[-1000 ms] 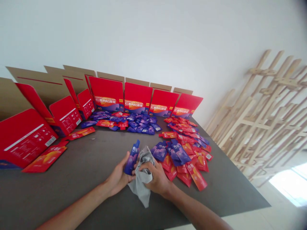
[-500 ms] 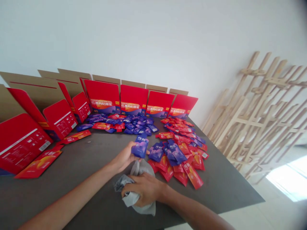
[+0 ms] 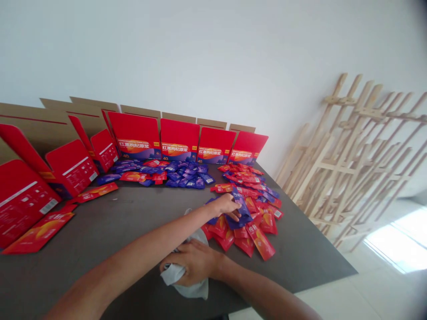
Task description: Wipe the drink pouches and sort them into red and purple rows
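My left hand (image 3: 228,206) reaches across in front of my right arm to the right-hand pile. Its fingers are closed at the left edge of a purple pouch (image 3: 243,209), which lies over other pouches there. Closer to me, my right hand (image 3: 191,263) grips a crumpled light grey cloth (image 3: 195,289) on the dark table (image 3: 143,240). My left forearm hides part of the cloth. Red pouches (image 3: 262,240) with orange print spread around and under the purple ones.
Open red cartons (image 3: 180,138) line the wall side and the left side (image 3: 71,166). Before them lies a heap of purple pouches (image 3: 187,173) with some red ones. Loose red pouches (image 3: 43,229) lie at left. Wooden frames (image 3: 336,164) lean beyond the table's right edge.
My left hand has moved right with the purple pouch, from above the cloth to the right-hand pile. My right hand stays closed on the cloth. The view has shifted slightly.
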A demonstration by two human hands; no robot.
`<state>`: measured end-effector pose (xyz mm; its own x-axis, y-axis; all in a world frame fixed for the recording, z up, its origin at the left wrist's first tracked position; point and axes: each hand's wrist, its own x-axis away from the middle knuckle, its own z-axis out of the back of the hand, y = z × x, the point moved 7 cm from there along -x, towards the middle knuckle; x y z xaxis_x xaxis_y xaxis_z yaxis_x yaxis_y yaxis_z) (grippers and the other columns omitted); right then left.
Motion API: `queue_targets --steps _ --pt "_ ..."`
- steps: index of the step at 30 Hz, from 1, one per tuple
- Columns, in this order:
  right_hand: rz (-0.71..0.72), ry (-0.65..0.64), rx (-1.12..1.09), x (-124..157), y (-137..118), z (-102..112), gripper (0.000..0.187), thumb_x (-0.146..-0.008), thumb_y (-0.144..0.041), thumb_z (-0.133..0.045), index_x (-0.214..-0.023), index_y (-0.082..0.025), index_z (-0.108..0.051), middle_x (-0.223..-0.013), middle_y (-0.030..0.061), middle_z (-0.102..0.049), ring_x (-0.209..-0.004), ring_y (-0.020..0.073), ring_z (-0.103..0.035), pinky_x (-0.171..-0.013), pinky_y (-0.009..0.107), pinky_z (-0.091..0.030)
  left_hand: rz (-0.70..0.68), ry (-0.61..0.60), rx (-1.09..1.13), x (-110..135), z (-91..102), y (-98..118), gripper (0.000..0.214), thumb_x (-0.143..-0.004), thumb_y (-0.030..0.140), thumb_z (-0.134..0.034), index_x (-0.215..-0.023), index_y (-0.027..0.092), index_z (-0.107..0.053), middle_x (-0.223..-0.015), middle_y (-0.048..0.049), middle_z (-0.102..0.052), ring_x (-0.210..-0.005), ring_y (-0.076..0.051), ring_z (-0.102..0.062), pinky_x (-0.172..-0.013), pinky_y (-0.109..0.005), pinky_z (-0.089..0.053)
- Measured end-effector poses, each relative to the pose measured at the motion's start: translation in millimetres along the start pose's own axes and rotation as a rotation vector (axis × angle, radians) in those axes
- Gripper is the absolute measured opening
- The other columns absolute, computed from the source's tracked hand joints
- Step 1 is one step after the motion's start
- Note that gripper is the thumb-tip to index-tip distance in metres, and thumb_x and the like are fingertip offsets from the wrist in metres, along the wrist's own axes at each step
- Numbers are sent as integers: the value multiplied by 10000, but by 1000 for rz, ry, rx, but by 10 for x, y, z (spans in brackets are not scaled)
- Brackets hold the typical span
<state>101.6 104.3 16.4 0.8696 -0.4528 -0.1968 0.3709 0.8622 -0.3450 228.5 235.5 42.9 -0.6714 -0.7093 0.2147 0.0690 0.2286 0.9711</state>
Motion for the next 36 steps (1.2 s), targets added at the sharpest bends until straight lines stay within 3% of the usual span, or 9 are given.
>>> queue_targets --steps 5,10,14,18,21,24,28,32,36 --pt "21 11 22 12 -9 -1 422 -900 -457 -722 -1277 -284 -642 -1229 31 -717 -1050 185 -700 -847 269 -510 -4 99 -303 -31 96 -8 287 -811 315 -872 -833 144 -644 -565 -7 -660 -465 -139 -625 -460 -229 -468" --pt "-17 13 46 17 -15 20 406 -883 -485 -739 -1232 -298 -646 -1105 -5 -723 -877 154 -696 -696 248 -480 -55 211 -591 111 367 132 353 -983 481 -667 -917 135 -691 -704 -34 -734 -511 -131 -647 -544 -263 -510" --pt "-10 14 20 25 -37 57 383 -916 -477 -717 -1244 -302 -628 -1107 -19 -713 -873 143 -687 -683 241 -457 -78 368 -852 318 963 247 347 -1019 489 -617 -1091 161 -703 -973 -44 -745 -832 -174 -712 -815 -380 -603" --pt "1 11 -4 28 -50 80 362 -945 -471 -693 -1255 -302 -613 -1156 -14 -703 -913 136 -678 -696 229 -448 -107 520 -1098 587 1723 287 304 -999 412 -661 -1196 181 -682 -1267 -95 -687 -1153 -249 -662 -1014 -487 -550" --pt "6 13 -13 25 -59 97 335 -959 -454 -683 -1247 -298 -615 -1166 -12 -699 -935 131 -676 -707 224 -449 -130 545 -1235 758 2181 227 265 -989 374 -668 -1148 163 -682 -1242 -95 -678 -1165 -260 -635 -1040 -504 -511" --pt "5 4 -18 22 -67 113 340 -956 -443 -691 -1251 -290 -615 -1185 -6 -697 -946 135 -678 -722 225 -457 -165 522 -1327 841 2468 144 159 -992 242 -599 -1090 156 -690 -1160 -114 -682 -1090 -255 -637 -972 -430 -506" --pt "5 -23 -34 20 -67 111 345 -973 -463 -657 -1263 -283 -613 -1206 3 -697 -954 136 -680 -734 226 -460 -212 491 -1401 804 2617 85 168 -975 170 -543 -1048 170 -694 -1066 -115 -691 -984 -245 -650 -860 -363 -509" --pt "0 -32 -40 27 -44 88 341 -986 -459 -640 -1274 -281 -608 -1222 7 -691 -972 136 -677 -765 230 -467 -267 457 -1416 777 2601 113 79 -968 202 -593 -971 158 -659 -998 -69 -683 -969 -232 -656 -900 -407 -526" --pt "4 -28 -34 37 -35 79 347 -976 -454 -664 -1274 -288 -600 -1212 7 -685 -961 139 -674 -739 232 -461 -334 466 -1317 948 2552 177 118 -901 155 -548 -802 200 -594 -920 -115 -681 -968 -276 -667 -915 -409 -522"
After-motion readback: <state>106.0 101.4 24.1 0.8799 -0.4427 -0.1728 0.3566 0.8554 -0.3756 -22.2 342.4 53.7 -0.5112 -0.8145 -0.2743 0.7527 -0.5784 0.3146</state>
